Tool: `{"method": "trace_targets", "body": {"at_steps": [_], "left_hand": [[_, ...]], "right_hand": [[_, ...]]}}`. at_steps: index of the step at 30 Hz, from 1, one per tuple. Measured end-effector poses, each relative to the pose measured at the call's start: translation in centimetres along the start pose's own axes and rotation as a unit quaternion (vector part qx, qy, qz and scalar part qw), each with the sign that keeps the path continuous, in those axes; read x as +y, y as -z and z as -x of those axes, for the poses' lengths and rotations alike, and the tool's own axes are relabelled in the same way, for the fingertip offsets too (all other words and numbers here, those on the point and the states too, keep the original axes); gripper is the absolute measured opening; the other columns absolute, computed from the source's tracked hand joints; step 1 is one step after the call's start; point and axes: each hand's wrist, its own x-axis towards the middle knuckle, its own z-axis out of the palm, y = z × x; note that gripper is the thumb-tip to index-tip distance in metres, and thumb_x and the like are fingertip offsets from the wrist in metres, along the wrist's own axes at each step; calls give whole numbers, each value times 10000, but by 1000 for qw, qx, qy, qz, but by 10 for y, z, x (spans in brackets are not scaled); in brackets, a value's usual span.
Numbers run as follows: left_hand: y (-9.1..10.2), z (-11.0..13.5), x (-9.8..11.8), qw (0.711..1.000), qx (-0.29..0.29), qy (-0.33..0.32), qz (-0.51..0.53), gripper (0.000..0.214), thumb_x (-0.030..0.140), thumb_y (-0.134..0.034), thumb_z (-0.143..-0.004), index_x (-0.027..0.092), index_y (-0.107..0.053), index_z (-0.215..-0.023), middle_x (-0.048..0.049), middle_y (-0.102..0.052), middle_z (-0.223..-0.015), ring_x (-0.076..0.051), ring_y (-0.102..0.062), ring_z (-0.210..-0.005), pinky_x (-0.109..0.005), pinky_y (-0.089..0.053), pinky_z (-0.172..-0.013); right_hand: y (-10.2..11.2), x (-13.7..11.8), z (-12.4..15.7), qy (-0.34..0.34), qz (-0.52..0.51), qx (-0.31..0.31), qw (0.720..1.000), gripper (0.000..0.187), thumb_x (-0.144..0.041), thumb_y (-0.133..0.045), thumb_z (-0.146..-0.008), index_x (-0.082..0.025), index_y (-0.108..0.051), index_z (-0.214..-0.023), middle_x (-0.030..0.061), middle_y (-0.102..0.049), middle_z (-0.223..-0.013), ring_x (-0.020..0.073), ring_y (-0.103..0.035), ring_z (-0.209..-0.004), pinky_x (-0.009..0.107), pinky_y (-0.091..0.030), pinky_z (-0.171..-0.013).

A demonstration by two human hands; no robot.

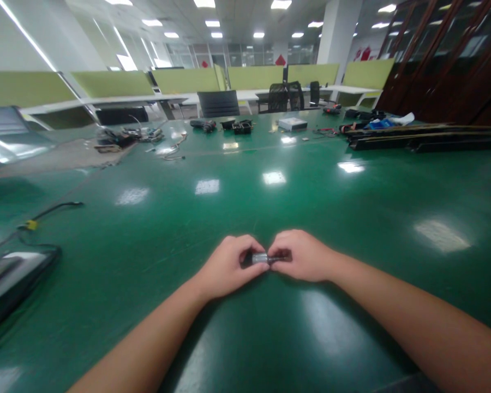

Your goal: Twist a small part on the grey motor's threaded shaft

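Observation:
Just above the near part of the green table [167, 229], my two hands meet over a short silver cylinder [259, 257] with dark parts at either end. My left hand [229, 267] is closed, its thumb and fingers pinching the cylinder from the left. From the right, the fingertips of my right hand [305, 255] pinch a thin dark piece [285, 256] in line with it. Whether the two pieces are joined is hidden by the fingertips. The thing is too small for me to tell its kind.
A dark-edged device [20, 273] with a black cable [57, 208] lies at the left. Along the far side are tangled wires and parts [131, 135], a black tool [203, 126], a white box [293, 124] and long dark strips [425, 136]. Behind stand office chairs [219, 103].

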Motion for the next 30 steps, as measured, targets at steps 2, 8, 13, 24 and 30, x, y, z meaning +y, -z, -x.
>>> {"method": "trace_targets", "body": {"at_steps": [2, 8, 13, 24, 30], "left_hand": [[0, 0, 0, 1000, 3, 0, 1, 182, 369, -730, -850, 215, -715, -947, 23, -658, -774, -132, -552, -671, -257, -385, -651], [0, 0, 1, 1000, 2, -4, 3, 188, 379, -736, -849, 210, -705, -925, 25, -651, -765, -132, -547, -668, -255, -379, -647], [0, 0, 1, 1000, 3, -4, 2, 195, 386, -729, -857, 206, -698, -924, 19, -661, -783, -134, -556, -678, -262, -389, -666], [1, 0, 2, 1000, -9, 2, -6, 222, 409, -700, -876, 197, -686, -937, 9, -666, -800, -138, -566, -695, -269, -393, -665], [1, 0, 2, 1000, -6, 0, -5, 223, 413, -709, -873, 201, -689, -937, 8, -666, -798, -142, -570, -698, -266, -390, -662]], "right_hand": [[0, 1, 0, 3, 2, 2, 1000, 101, -199, -728, -821, -179, -761, -914, 22, -702, -852, 151, -623, -789, 272, -445, -759], [-1, 1, 1, 4, 6, 3, 1000, 91, -215, -732, -829, -186, -761, -911, 15, -697, -831, 149, -613, -771, 278, -434, -757], [1, 1, 1, 4, 7, -4, 1000, 95, -227, -719, -844, -183, -760, -917, 22, -704, -844, 153, -617, -781, 278, -436, -760], [4, 1, 3, 8, 21, -16, 1000, 94, -214, -709, -844, -183, -759, -917, 32, -703, -855, 159, -618, -794, 275, -435, -753], [4, 4, 4, 12, 29, -19, 999, 93, -216, -706, -847, -186, -756, -919, 29, -697, -848, 157, -610, -789, 273, -423, -739]]}}
